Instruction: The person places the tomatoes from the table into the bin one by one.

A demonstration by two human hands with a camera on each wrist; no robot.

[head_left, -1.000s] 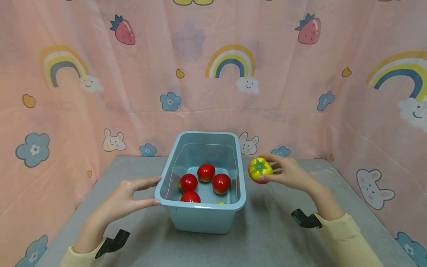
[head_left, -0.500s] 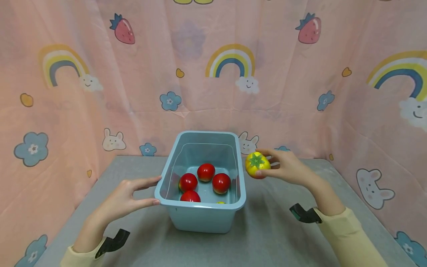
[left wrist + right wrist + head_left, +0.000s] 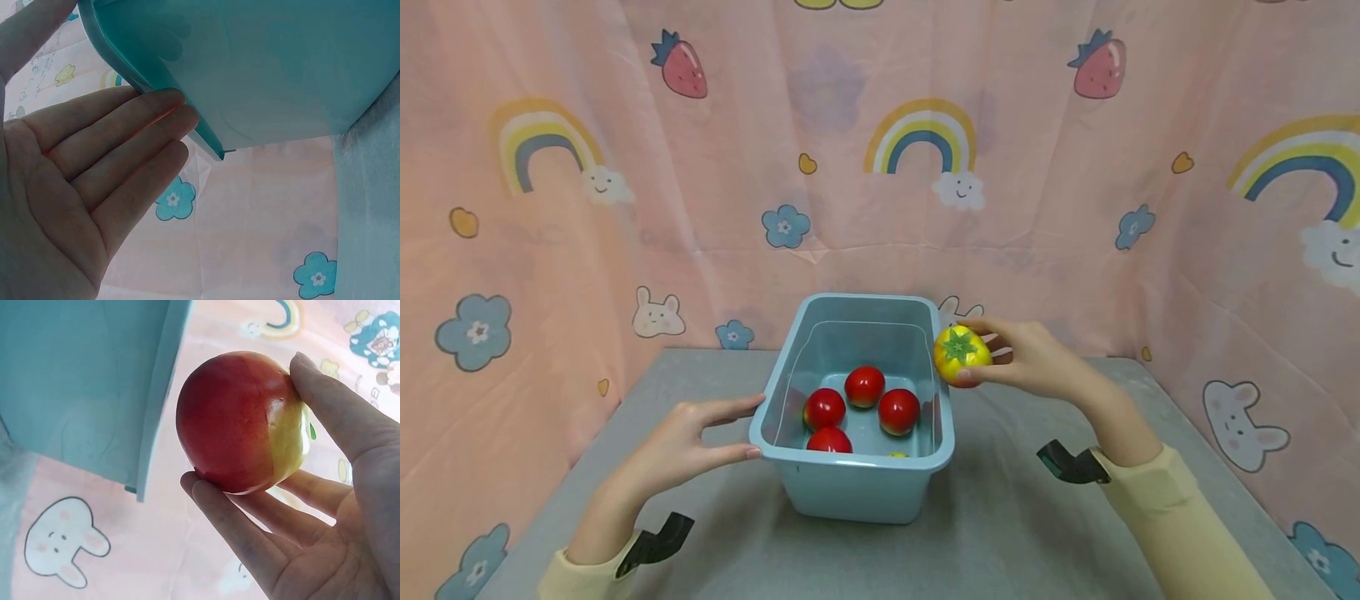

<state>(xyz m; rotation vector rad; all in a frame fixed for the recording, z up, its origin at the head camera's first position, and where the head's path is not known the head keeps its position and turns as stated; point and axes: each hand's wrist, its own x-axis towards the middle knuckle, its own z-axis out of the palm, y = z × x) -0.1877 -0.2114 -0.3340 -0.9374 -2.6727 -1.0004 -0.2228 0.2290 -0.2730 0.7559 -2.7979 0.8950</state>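
Observation:
A red-and-yellow tomato (image 3: 962, 356) with a green star-shaped calyx is pinched between the thumb and fingers of my right hand (image 3: 1037, 358), beside the right rim of a light blue bin (image 3: 857, 492). In the right wrist view the tomato (image 3: 234, 422) shows its red underside, and a gap separates it from the bin wall (image 3: 81, 381). My left hand (image 3: 688, 442) touches the bin's left rim near its front corner. In the left wrist view its fingers (image 3: 131, 125) lie fairly straight against the rim. Several red tomatoes (image 3: 898, 412) lie inside the bin.
The bin stands on a grey table (image 3: 722, 533). A pink patterned curtain (image 3: 715, 167) hangs behind and at both sides. At the bin's front wall a small yellow bit (image 3: 898, 455) shows, mostly hidden by the rim.
My right hand has moved left and up with the tomato, from beyond the bin's right side to its rim. My left hand and the bin have stayed in place.

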